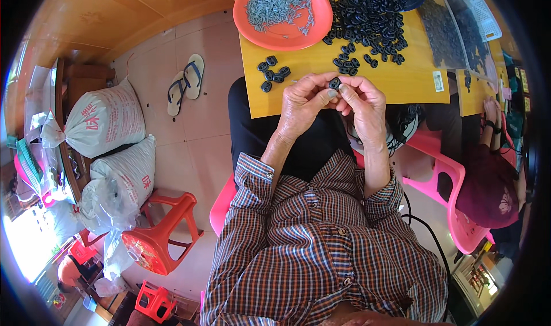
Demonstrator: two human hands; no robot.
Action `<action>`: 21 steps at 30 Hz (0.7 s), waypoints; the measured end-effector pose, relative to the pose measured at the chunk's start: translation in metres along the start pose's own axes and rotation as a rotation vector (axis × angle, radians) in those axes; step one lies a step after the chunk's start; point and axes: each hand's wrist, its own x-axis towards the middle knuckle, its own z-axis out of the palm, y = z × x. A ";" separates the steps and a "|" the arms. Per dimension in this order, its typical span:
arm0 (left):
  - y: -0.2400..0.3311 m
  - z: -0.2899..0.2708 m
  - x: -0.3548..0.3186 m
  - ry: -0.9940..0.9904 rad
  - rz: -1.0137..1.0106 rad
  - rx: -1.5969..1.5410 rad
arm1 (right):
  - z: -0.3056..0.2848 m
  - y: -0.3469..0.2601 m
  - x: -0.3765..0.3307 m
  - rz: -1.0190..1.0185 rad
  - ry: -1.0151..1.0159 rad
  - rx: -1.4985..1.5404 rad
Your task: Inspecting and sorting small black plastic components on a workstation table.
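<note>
My left hand [309,101] and my right hand [365,101] meet above the near edge of the yellow table [402,90]. Between their fingertips they pinch one small black oval part [334,83], its face turned up. A thin silvery tip shows beside the left fingers; I cannot make out what it is. To the left lies a small group of similar black two-holed parts [279,77]. Beyond the hands, a large heap of these black parts [367,16] covers the table. An orange-red plate [245,34] holds many small grey metal pins or screws.
White sacks [109,119] stand at left, near a red stool [166,228]. Flip-flops [194,73] lie on the tiled floor. At right are clear bags of dark parts [442,33], a white basket [479,10], a pink chair [453,205] and another person [488,176].
</note>
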 end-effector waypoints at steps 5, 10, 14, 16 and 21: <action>0.001 0.000 0.000 -0.017 -0.022 -0.036 | 0.000 0.001 -0.001 -0.008 -0.011 0.000; 0.008 0.004 -0.007 -0.008 -0.010 0.008 | -0.001 -0.002 -0.004 0.028 -0.023 -0.025; 0.020 -0.002 -0.011 0.037 0.087 0.285 | 0.005 -0.005 -0.006 0.055 -0.054 -0.090; 0.033 -0.012 -0.013 0.090 0.257 0.640 | 0.006 -0.007 -0.006 0.072 -0.030 -0.118; 0.055 -0.046 -0.010 0.393 0.410 0.948 | 0.000 -0.005 -0.003 0.064 0.023 -0.117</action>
